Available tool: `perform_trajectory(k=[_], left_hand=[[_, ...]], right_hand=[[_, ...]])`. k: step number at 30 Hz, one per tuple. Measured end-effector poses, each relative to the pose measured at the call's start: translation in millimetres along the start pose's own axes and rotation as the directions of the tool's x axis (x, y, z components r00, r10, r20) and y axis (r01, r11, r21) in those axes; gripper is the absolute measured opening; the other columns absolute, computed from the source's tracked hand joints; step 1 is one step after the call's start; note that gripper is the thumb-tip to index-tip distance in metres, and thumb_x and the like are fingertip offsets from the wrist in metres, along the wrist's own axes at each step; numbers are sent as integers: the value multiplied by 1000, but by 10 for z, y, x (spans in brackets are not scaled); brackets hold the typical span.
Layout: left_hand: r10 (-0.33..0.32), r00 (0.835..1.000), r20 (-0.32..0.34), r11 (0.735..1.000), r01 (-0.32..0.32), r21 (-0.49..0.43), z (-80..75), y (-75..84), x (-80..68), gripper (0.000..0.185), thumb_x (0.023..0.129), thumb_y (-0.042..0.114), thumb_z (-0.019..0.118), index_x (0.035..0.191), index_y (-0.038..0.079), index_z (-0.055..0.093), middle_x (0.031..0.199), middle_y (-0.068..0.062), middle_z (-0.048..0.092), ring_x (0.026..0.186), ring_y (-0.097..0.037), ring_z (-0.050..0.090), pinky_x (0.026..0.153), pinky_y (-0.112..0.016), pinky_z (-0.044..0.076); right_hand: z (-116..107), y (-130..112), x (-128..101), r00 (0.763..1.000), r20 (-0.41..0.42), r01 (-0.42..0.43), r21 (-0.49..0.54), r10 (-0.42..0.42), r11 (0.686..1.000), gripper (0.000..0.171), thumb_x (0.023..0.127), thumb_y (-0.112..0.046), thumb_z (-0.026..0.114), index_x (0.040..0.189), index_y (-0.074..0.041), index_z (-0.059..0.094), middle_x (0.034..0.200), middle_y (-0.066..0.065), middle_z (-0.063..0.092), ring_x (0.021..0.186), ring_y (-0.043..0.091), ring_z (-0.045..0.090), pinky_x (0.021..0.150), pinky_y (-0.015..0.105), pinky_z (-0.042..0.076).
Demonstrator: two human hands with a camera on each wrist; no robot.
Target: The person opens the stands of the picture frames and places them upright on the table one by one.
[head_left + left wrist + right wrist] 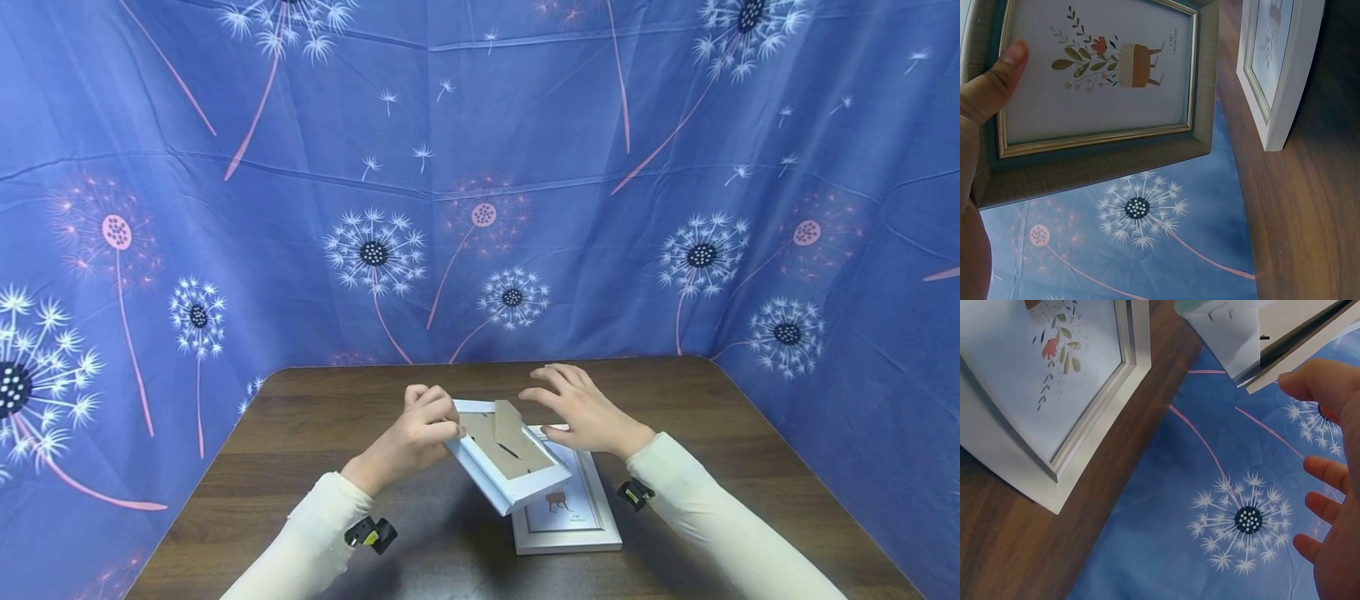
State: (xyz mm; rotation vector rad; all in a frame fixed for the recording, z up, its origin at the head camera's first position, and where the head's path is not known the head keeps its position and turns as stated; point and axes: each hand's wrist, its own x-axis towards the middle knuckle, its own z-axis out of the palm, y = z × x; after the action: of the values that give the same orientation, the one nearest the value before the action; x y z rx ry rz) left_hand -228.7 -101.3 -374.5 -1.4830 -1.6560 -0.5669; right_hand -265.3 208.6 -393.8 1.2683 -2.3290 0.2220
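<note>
My left hand [412,437] grips the left edge of a tilted picture frame [510,471], whose brown cardboard back and stand face up. In the left wrist view its front [1104,81] shows a flower print, a gold inner trim and a grey-green border, with my thumb [994,84] on the glass. My right hand [577,408] hovers open just above the frame's right side, fingers spread [1329,475], touching nothing. A second, white frame [570,521] lies flat, picture up, on the table under the held one, and the wrist views show it too [1279,69] [1054,394].
The dark wooden table [750,467] has a rounded far edge. A blue dandelion-print cloth [480,208] hangs behind and on both sides of it. White sleeves cover both forearms.
</note>
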Motion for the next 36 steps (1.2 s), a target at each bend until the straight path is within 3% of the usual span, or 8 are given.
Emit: perform_trajectory(k=[13,27,32,36], left_hand=[[24,1000,-2,1000,-24,-3,33,56,46,32,64,-5,80,77,14,57,80,3,49,80,-16,52,79,-41,33],[50,999,8,999,-50,-1,42,121,108,31,65,-4,81,80,14,61,81,4,51,83,-16,53,80,-40,34],[42,999,21,999,-42,1,43,134,111,32,64,-3,84,80,14,61,81,4,50,83,-16,53,80,-40,33],[39,999,29,999,-39,-2,41,135,125,29,69,-2,81,79,15,60,81,4,49,82,-16,52,80,-40,34]], right_hand=[[34,-49,68,998,38,44,-19,-43,999,61,73,-19,81,130,-22,59,138,18,49,128,38,43,103,60,29],[53,-89,79,994,61,90,-78,-86,993,56,73,-20,79,127,-19,63,137,18,50,127,40,45,103,63,31],[70,-85,73,994,45,105,-82,-101,991,55,73,-19,79,126,-19,62,136,18,50,125,42,46,102,63,32],[74,-77,82,992,32,124,-100,-122,987,57,71,-21,80,125,-19,63,135,19,51,124,42,47,102,61,32]])
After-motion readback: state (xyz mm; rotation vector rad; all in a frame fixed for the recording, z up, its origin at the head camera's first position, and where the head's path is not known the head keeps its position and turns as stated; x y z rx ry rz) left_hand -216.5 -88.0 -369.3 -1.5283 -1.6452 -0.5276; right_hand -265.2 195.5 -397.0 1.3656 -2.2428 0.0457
